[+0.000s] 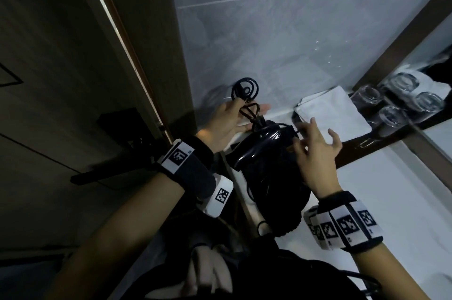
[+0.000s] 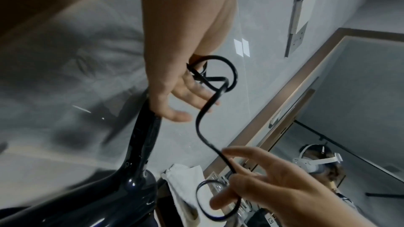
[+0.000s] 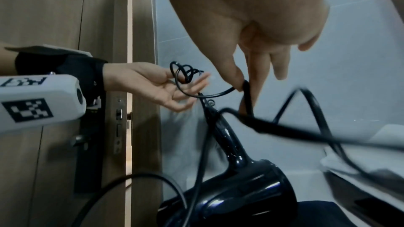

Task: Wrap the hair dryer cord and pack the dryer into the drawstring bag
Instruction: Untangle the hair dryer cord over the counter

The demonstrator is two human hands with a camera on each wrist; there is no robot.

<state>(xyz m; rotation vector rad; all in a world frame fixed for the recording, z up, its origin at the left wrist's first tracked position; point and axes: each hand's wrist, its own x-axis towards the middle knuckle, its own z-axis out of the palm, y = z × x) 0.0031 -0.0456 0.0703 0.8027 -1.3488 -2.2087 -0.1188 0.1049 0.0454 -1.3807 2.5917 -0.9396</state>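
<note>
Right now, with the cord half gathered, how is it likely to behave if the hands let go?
The cord looks springy more than limp: it holds smooth open curves between the left hand and the right hand. The small loops on the left fingers would probably spring open if released. Its glossy skin suggests it may slide through a loose pinch.
</note>
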